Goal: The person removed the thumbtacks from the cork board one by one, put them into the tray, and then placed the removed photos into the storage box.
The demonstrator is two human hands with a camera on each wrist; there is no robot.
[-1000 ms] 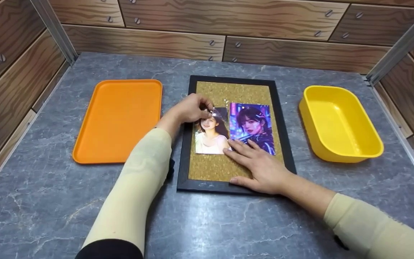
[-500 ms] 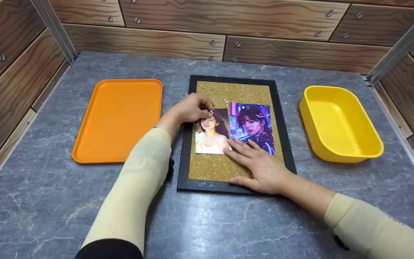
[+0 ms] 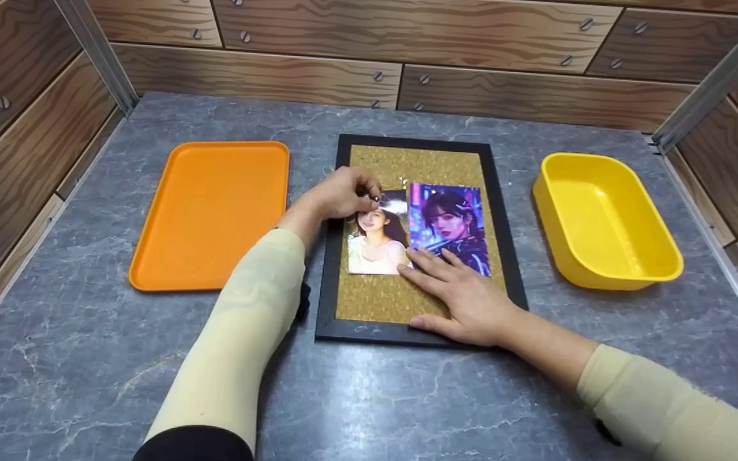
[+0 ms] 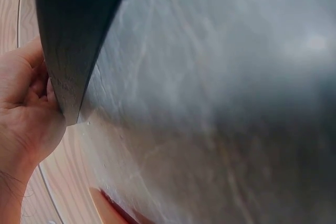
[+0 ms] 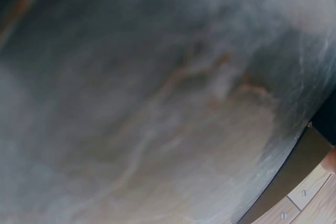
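A black-framed cork board (image 3: 394,298) lies flat on the table with two photo prints on it. My left hand (image 3: 342,192) is at the top of the left photo (image 3: 375,250), its fingertips pinching a small shiny thing that looks like a clear push pin, mostly hidden. Glare covers the photo's upper right corner. With fingers spread, my right hand (image 3: 465,298) rests on the board's lower right, fingertips touching the lower edges of the left photo and the purple-blue photo (image 3: 449,218). A tiny clear glinting thing (image 3: 403,182) sits on the cork between the photos' tops.
An orange tray (image 3: 215,218) lies left of the board. To the right stands a yellow plastic bin (image 3: 609,221). Wood-patterned panels (image 3: 369,38) close off the back and both sides of the grey marbled table (image 3: 407,403).
The glare on the left photo's upper right corner shifts and is now brighter and wider, as if that corner flexes. Both hands stay in nearly the same place.
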